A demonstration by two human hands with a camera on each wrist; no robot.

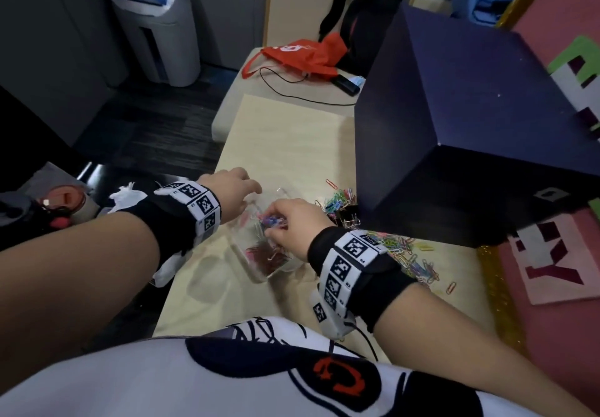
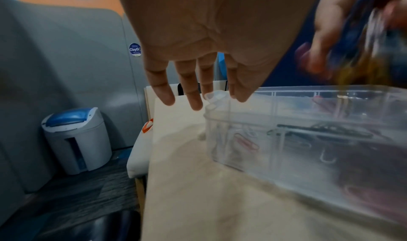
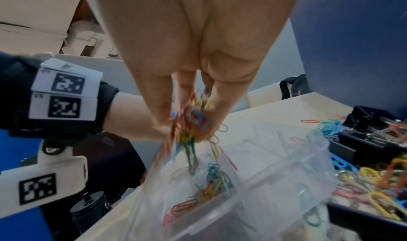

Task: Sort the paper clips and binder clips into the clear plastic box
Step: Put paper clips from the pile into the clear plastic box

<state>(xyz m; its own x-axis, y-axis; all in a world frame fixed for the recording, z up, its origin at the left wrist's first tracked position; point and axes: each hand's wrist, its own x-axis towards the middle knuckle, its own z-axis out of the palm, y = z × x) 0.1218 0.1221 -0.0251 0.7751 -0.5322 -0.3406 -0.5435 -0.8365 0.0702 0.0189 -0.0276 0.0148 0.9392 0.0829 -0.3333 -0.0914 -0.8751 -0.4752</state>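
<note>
Light wood table (image 1: 285,137). Clear plastic box (image 1: 259,264) sits on it under both hands. Loose colored paper clips (image 1: 412,254) piled just right of the right wrist, another paper clip heap (image 1: 337,199) with black binder clips (image 1: 347,218) just beyond the right hand. Black cable (image 1: 292,91) crosses the tabletop well beyond the hands.

The clear plastic box (image 1: 259,247) sits on the table (image 1: 285,143), paper clips (image 1: 412,254) heaped to its right, binder clips (image 1: 344,215) behind those, a bag (image 1: 302,56) at the far end.
</note>
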